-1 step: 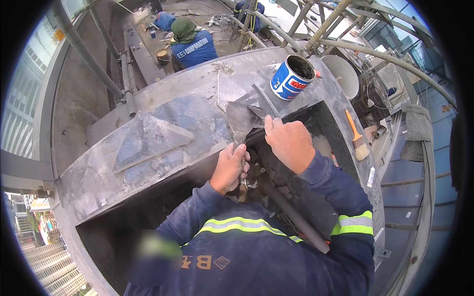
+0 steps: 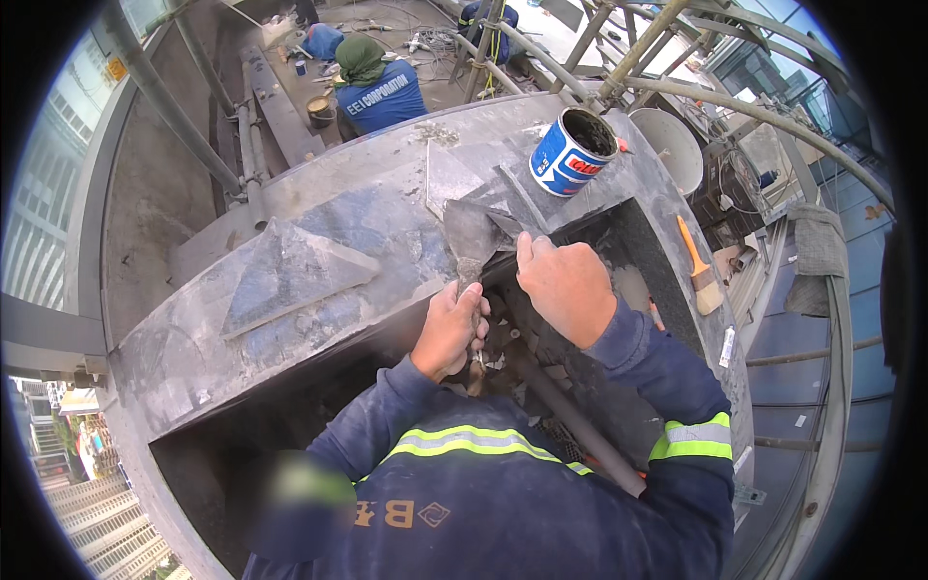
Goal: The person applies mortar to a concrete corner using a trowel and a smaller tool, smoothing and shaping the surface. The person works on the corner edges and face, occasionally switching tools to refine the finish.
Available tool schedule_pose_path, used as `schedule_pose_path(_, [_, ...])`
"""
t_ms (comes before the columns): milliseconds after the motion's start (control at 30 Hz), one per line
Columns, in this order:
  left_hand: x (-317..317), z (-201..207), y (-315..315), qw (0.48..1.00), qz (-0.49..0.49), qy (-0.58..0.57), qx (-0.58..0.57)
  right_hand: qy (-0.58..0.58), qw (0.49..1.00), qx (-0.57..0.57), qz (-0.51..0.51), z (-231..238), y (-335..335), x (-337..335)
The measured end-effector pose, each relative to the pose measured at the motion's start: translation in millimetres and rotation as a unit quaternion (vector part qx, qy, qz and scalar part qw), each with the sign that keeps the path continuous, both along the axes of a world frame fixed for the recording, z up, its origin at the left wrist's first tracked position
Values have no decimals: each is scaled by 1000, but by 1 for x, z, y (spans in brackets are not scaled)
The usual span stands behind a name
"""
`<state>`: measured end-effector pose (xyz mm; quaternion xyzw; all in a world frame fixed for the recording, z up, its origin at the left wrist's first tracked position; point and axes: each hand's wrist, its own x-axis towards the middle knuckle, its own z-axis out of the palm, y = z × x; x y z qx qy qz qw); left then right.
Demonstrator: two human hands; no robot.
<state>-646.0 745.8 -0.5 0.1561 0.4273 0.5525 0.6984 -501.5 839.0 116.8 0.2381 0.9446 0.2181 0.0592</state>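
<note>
My left hand is closed around the handle of a wide putty knife, its grey, smeared blade pointing away from me. Close by on the right, my right hand is curled in a fist around a second scraper. Its handle is hidden in my fingers, and a dark blade shows against the right edge of the putty knife. Both blades are over the stone ledge at the far edge of the opening. Beyond my right hand stands a blue and white can, uncapped, with dark grey paste inside.
Triangular stone pieces lie on the dusty ledge. A rectangular opening with a pipe is below my arms. At right rests an orange-handled brush. Scaffold tubes cross beyond; a person in blue crouches farther off.
My right hand has shifted very slightly left, and a bit more of a small red and white object beside its wrist shows. The left hand looks still.
</note>
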Motion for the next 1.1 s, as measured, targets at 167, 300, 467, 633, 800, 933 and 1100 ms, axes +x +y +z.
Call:
schedule_pose_path(167, [-1,-6,7,1000,3,2,23,-3,1000,18,-18,-7,4,-11])
schedule_pose_path(300, [-5,-5,7,999,-1,-30,36,-5,1000,8,4,-5,-16,-16])
schedule_pose_path(467, [-1,-11,9,998,-8,-27,48,26,998,40,32,-12,3,-37])
schedule_pose_path(633, [-3,0,8,999,-16,2,35,-18,997,27,70,-9,-15,-38])
schedule_pose_path(800, [-4,1,11,999,-8,11,32,6,996,-18,82,3,18,-44])
schedule_pose_path(933, [-6,-3,8,999,7,-3,54,18,997,35,69,-5,-4,-40])
schedule_pose_path(1100, [-4,-4,8,994,3,100,45,135,990,-36,-10,-6,54,-16])
